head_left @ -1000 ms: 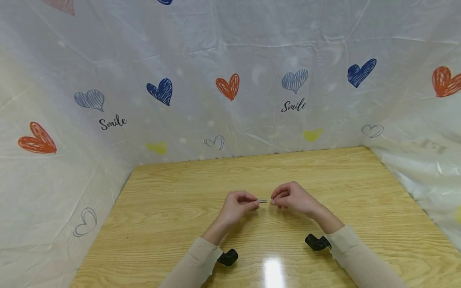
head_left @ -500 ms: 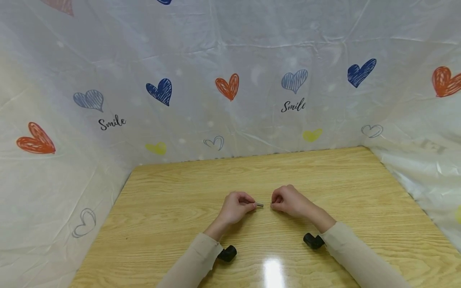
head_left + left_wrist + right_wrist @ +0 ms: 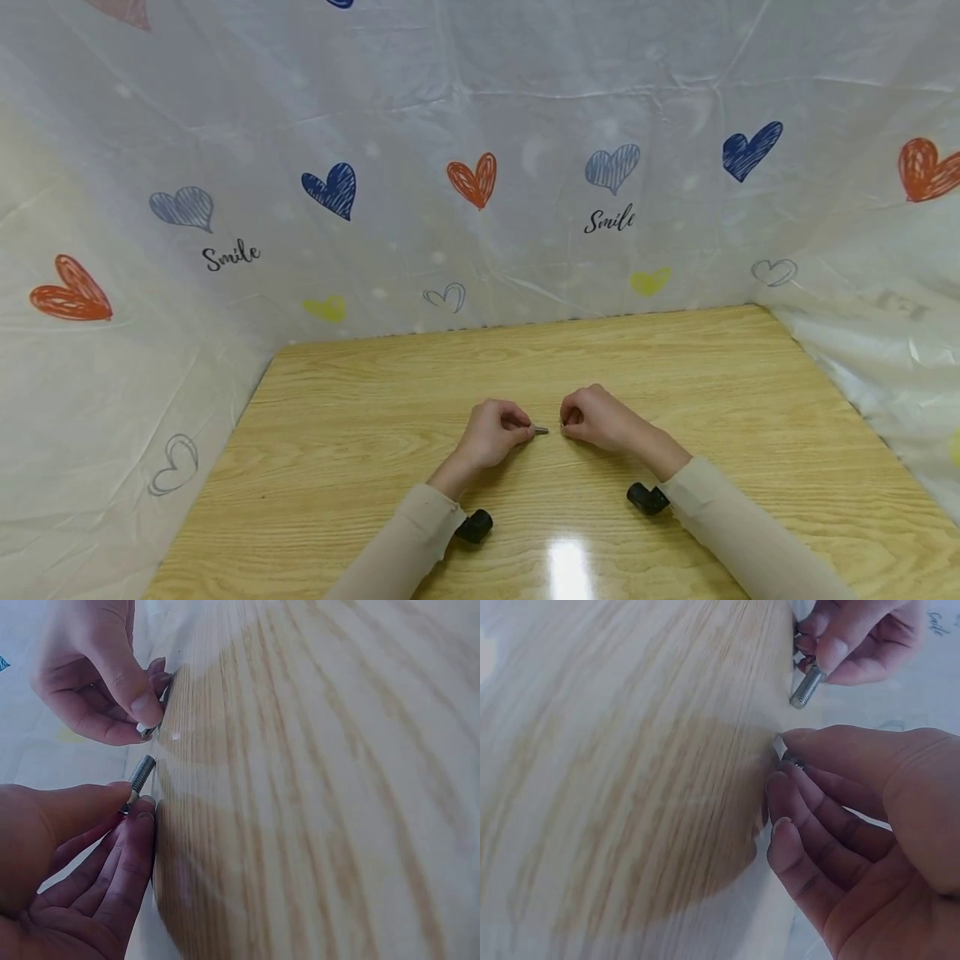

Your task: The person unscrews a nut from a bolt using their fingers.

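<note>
A threaded metal bolt [image 3: 142,772] is pinched between the thumb and fingers of my left hand [image 3: 489,433], its shank sticking out toward the right. Facing it, my right hand [image 3: 600,418] pinches a small silver nut [image 3: 146,732] between thumb and forefinger. Most of the nut is covered by the fingertips, though one edge of the nut [image 3: 781,747] shows in the right wrist view. A narrow gap separates the bolt's free end from the nut. Both hands are held low over the wooden table [image 3: 375,392].
Behind the table hangs a white sheet [image 3: 525,108] printed with hearts and "Smile", and it also runs along both sides. A black wrist camera [image 3: 474,527] sits at the left cuff, and another black camera [image 3: 647,498] at the right.
The right hand has come slightly left and toward me, its fingers more curled now. The left hand has shifted only a little, and the bolt's end points slightly lower.
</note>
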### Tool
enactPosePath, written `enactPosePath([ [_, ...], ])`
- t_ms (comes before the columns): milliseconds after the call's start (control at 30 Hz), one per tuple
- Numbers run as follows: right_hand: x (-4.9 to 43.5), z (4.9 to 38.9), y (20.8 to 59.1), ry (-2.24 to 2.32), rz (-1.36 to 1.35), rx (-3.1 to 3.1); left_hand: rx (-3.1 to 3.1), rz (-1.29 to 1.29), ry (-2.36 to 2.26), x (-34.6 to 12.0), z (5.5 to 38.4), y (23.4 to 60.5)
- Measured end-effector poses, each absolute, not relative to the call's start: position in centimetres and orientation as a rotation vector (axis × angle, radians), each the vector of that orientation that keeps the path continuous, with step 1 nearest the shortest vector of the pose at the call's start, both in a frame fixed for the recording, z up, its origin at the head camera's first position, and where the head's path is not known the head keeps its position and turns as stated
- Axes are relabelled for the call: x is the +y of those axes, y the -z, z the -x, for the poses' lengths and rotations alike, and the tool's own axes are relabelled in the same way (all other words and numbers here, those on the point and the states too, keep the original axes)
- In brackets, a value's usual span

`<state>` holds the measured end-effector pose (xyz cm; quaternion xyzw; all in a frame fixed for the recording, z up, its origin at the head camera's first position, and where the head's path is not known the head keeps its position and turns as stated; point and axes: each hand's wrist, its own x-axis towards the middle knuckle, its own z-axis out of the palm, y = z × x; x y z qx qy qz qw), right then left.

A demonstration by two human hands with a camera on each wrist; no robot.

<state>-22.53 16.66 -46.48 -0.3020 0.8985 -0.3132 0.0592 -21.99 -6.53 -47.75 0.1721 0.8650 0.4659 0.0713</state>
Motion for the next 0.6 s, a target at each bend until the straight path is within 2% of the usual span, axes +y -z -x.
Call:
enactPosePath([
  [600,17.24,22.58,46.06,0.964,0.914,2.674,2.603,-0.614,-1.281,-7.06,22.09,47.25],
])
